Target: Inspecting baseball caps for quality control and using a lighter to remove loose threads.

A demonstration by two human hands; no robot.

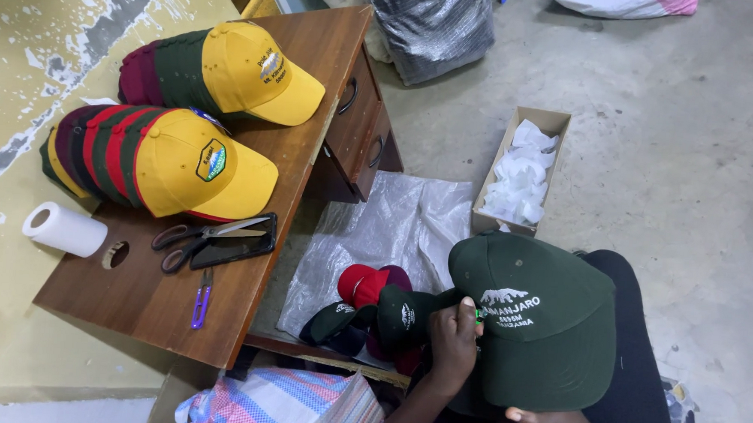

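Head view: your left hand [454,340] pinches front panel of dark green fabric cap [546,328], right of wooden desk [248,196]; right hand [546,418] grips brim edge. Soft, light; crown crushes, so hold stiff brim.

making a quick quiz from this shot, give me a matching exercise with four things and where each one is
Things:
1. dark green cap
2. scissors
3. cardboard box of white paper pieces
4. paper roll

Places:
a. on the concrete floor beside the wooden desk
b. at the left edge of the desk top
c. held in both hands, on the person's lap
d. on the desk top, in front of the yellow caps

Pairs: 1-c, 2-d, 3-a, 4-b
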